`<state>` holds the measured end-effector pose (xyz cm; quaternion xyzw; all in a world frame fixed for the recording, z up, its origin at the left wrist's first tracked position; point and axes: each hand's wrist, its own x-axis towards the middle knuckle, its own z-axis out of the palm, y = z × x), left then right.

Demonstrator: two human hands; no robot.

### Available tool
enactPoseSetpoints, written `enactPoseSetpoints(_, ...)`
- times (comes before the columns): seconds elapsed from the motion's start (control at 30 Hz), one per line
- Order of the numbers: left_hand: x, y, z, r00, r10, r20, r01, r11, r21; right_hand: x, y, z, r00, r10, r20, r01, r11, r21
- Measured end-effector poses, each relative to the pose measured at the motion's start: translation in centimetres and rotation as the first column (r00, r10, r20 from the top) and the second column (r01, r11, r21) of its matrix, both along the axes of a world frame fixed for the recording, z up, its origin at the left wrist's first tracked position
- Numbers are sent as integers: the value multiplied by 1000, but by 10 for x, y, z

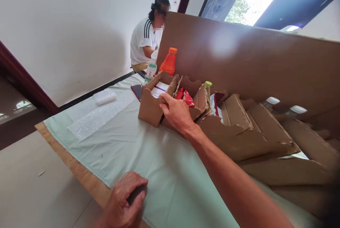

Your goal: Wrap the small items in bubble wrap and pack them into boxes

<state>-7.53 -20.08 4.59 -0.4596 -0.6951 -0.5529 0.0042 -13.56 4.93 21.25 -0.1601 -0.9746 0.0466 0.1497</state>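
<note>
My right hand (pixel 177 112) reaches to the nearest side of a small open cardboard box (pixel 149 106). Its index finger lies over the box's rim and the thumb presses outside, so the fingers are closed on the wall. Inside that box stand white cartons (pixel 160 88) with a purple stripe. Beside it, another cardboard box holds red packets (pixel 188 98). Low in the view, my left hand (pixel 127 198) hovers over or rests at the table edge, fingers loosely curled and apart from the thumb; I see nothing in it.
More cardboard boxes (pixel 231 139) run in a row to the right, before a tall cardboard panel (pixel 239 58). An orange bottle (pixel 168 62), a clear bottle (pixel 151 71) and a phone (pixel 136 92) are behind. Bubble wrap (pixel 98 114) lies left. A person (pixel 143 42) sits beyond.
</note>
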Motion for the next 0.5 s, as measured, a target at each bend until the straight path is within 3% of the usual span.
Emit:
enactPoseSetpoints(0.13, 1, -2, -9, 993, 46, 111, -47, 999, 6, 5, -9, -3, 997, 77, -1, -77, 996, 43)
enactPoseSetpoints(0.23, 3, -13, -19, 966, 211, 147, -214, 977, 1, 31, -24, -3, 986, 168, 14, -169, 984, 49)
enactPoseSetpoints(0.33, 6, -35, -21, 877, 409, 254, -418, 908, -18, 79, -36, -4, 951, 310, 17, -310, 950, 33)
enactPoseSetpoints(0.4, 6, -49, -17, 800, 479, 360, -485, 871, -80, 120, -37, -6, 914, 402, -60, -404, 914, -30)
enactPoseSetpoints(0.47, 4, -59, -9, 759, 491, 428, -485, 865, -130, 161, -30, -12, 900, 389, -197, -421, 893, -161)
enactPoseSetpoints(0.5, 2, -60, -6, 765, 469, 442, -463, 877, -129, 181, -24, -15, 910, 323, -261, -387, 887, -253)
